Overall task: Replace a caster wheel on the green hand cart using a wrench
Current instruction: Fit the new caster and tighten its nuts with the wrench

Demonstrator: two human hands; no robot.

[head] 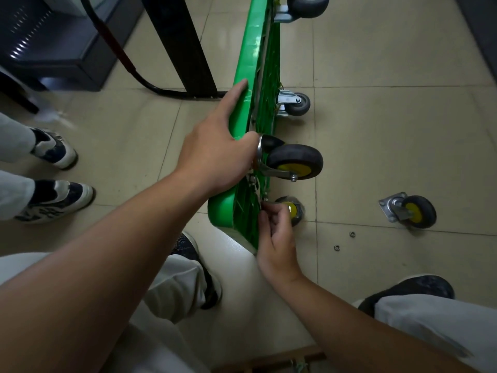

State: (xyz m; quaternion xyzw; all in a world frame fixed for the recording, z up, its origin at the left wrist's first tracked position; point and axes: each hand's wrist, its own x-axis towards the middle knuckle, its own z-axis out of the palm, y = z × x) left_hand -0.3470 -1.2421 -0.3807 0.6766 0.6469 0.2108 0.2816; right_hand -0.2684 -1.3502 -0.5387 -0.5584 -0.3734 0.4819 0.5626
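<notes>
green plastic: the hand cart [242, 109] stands on its long edge on the tiled floor [390, 146], underside with the wheels facing right.
left hand: the left hand [215, 154] lies over the top edge of the deck, index finger stretched along the edge, thumb pressed by the swivel plate of the upper caster; it is closed on the deck.
upper caster: black tyre, yellow hub [294, 164], sticking out sideways from the underside.
right hand: the right hand [277, 238] has its fingertips pinched together at the underside near the low corner; what they pinch is too small to tell.
lower caster: a yellow-hubbed wheel [291, 210] shows just behind the right hand's fingers.
loose caster: a spare wheel with plate [408, 211] lies on the floor, well apart to the right.
small hardware: two ring-shaped pieces [344, 240] lie on the tiles between.
grey casters: two more [295, 103] sit farther along the cart.
bystander: shoes [53, 176] at the left.
</notes>
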